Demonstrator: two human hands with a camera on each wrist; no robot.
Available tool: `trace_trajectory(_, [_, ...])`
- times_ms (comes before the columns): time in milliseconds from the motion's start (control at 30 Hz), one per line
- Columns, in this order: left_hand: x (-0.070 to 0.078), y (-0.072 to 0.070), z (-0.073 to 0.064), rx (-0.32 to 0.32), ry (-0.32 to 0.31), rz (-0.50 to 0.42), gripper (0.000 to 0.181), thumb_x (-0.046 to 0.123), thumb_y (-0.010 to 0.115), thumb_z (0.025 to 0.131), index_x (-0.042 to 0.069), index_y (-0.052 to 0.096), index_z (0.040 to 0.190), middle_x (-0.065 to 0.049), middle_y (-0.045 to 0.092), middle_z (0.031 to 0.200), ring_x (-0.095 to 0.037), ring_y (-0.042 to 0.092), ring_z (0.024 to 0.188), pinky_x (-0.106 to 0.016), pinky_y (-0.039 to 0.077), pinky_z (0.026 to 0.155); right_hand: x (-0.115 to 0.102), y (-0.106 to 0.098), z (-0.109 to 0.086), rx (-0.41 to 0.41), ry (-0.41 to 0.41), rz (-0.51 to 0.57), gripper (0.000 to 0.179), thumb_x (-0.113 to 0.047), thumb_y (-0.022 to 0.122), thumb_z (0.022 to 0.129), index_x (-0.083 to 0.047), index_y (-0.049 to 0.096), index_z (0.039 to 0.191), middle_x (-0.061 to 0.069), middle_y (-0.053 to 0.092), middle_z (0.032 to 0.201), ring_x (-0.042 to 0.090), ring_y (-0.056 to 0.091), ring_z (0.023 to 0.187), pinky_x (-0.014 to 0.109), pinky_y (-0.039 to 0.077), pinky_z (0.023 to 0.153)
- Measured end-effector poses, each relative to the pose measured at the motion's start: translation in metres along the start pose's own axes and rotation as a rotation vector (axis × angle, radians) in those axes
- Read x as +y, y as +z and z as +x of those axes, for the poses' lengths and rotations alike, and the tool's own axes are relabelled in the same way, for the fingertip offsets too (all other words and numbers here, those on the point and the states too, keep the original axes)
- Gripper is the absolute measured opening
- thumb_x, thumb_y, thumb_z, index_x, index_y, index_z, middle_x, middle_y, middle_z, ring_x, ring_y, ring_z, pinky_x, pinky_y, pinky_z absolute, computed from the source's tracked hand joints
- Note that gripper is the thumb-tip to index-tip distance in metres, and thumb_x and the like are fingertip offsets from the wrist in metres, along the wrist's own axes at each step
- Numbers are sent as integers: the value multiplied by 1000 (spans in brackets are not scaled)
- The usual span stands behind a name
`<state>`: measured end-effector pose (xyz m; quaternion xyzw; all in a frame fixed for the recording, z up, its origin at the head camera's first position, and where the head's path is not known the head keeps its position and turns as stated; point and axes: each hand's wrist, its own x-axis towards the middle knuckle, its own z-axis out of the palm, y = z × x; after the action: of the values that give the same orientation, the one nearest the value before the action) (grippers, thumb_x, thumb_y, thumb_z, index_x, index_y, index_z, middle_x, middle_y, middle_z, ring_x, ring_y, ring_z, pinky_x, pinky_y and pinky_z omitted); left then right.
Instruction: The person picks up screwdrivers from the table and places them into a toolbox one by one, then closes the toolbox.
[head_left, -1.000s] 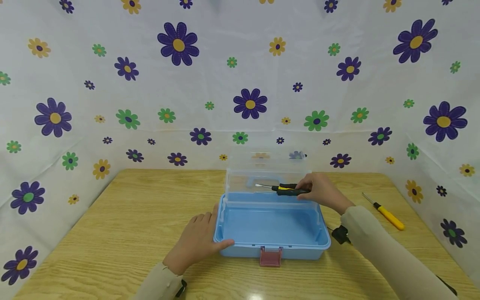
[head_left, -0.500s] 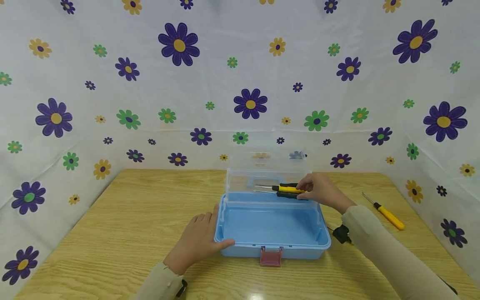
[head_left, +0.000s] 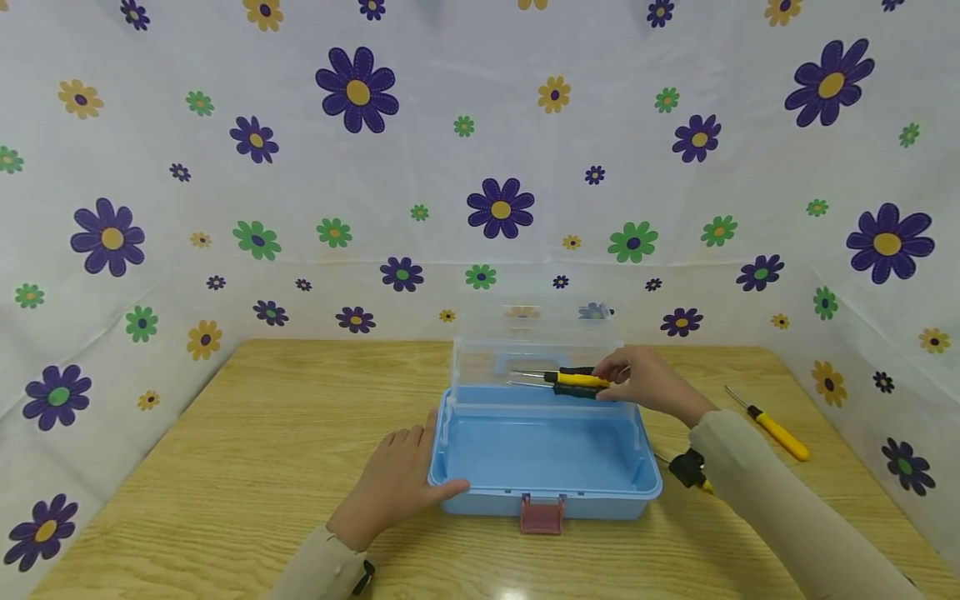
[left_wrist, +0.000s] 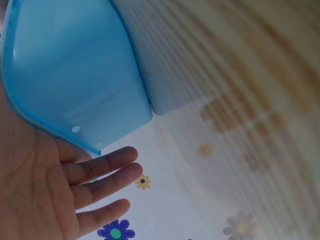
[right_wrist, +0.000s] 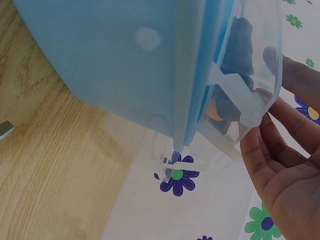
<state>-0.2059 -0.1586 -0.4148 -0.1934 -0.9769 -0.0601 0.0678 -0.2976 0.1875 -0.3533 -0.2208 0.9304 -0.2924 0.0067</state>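
A light blue toolbox (head_left: pixel 547 462) stands open on the table. In its raised clear tray (head_left: pixel 471 367) lie screwdrivers with black handles (head_left: pixel 573 391) and one yellow-handled screwdriver (head_left: pixel 581 380), shafts pointing left. My right hand (head_left: pixel 648 385) is at the tray's right end, its thumb and fingers pinching a screwdriver by the handle end. The right wrist view shows the dark handles (right_wrist: pixel 237 55) through the clear plastic, beside my fingertips (right_wrist: pixel 260 95). My left hand (head_left: pixel 397 479) rests at the box's left side, thumb over the front rim; its other fingers (left_wrist: pixel 107 187) extend loosely.
A yellow screwdriver (head_left: pixel 780 433) lies on the wooden table (head_left: pixel 300 433) at the right. Another yellow handle (head_left: pixel 707 486) shows partly under my right wrist. A pink latch (head_left: pixel 542 515) hangs at the box's front. Behind is a flowered cloth (head_left: pixel 420 167).
A black-handled screwdriver in my right fingers has shifted slightly down and left in the tray, and the yellow handle has come into fuller view. The left hand has stayed put.
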Motion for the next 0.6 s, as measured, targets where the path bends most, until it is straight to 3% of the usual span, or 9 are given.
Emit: trace_trajectory(600, [0,1,-1,1,-2,2,104,70,53,78,-7,28,144,-23,59,121,-36,58,110,-48,45,96,4,-8,-3,-26,-37,26,32,-14,72,82,2,66,109,16,67,105,24,63,91,42,54,85])
